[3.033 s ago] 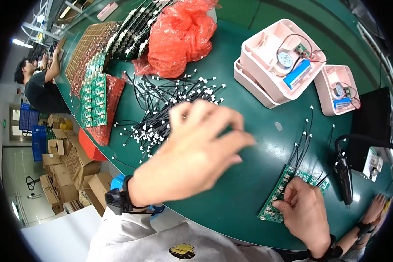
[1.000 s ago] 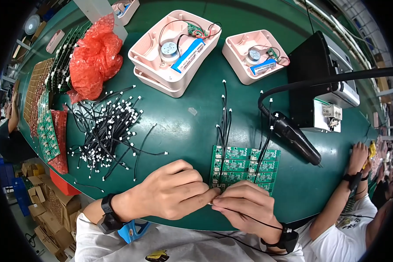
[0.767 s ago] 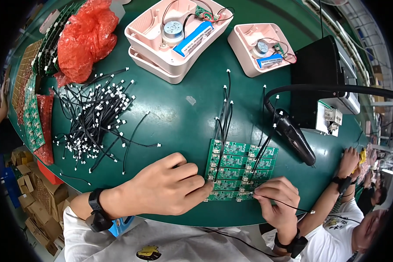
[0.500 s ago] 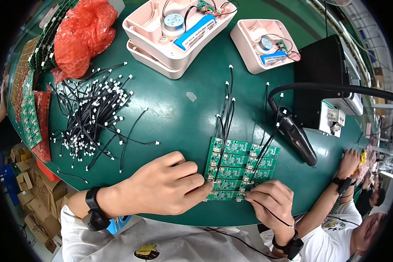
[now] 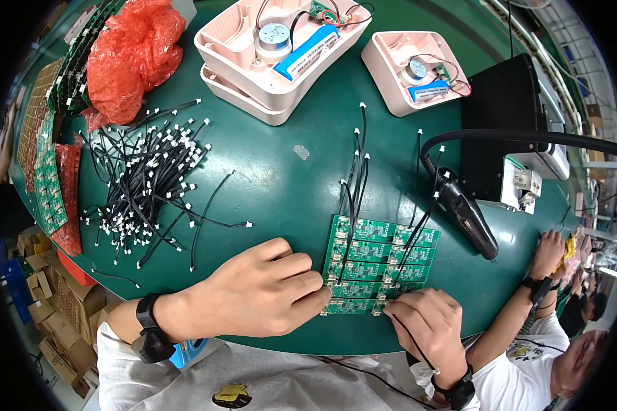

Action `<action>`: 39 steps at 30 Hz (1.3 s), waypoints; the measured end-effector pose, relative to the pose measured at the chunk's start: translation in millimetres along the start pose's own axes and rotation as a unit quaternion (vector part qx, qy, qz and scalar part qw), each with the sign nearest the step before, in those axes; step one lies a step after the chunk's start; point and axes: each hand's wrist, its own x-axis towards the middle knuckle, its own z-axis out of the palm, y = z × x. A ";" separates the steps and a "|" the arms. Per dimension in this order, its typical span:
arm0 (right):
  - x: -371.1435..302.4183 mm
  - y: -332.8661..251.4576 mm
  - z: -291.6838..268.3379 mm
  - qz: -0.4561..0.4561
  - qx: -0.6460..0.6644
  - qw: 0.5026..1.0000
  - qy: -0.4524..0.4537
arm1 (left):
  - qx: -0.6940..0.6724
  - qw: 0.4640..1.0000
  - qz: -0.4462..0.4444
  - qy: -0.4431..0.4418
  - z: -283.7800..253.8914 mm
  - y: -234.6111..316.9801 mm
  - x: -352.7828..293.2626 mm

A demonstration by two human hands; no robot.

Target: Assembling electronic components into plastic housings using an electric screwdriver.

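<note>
A green circuit board panel [image 5: 363,272] lies at the table's near edge, with small white connectors on it and several black cables [image 5: 350,205] plugged in and stretching away. My left hand [image 5: 274,291] is curled, its fingertips pressed on the panel's near left edge. Between thumb and fingers, my right hand [image 5: 428,322] pinches a black cable [image 5: 416,348] beside a connector at the panel's near edge. That cable's loose end trails down across the hand towards the wrist, with a light tip. My fingers partly hide the pinched end.
Left of the panel lies a pile of black cables [image 5: 144,181]. Pale pink housings [image 5: 281,89] and a smaller one [image 5: 385,82] stand at the back. A black corded tool [image 5: 467,216] rests to the right. A red plastic bag [image 5: 127,65] sits far left. Another person's arm [image 5: 504,318] is at right.
My right hand has turned slightly and shifted a little to the right. The loose end of its cable has swung down and left. My left hand stays at the panel's edge.
</note>
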 end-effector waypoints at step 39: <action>35.1 -70.3 22.5 0.313 0.656 0.666 -0.172 | -0.459 0.813 -0.288 0.215 -18.0 1.2 2.7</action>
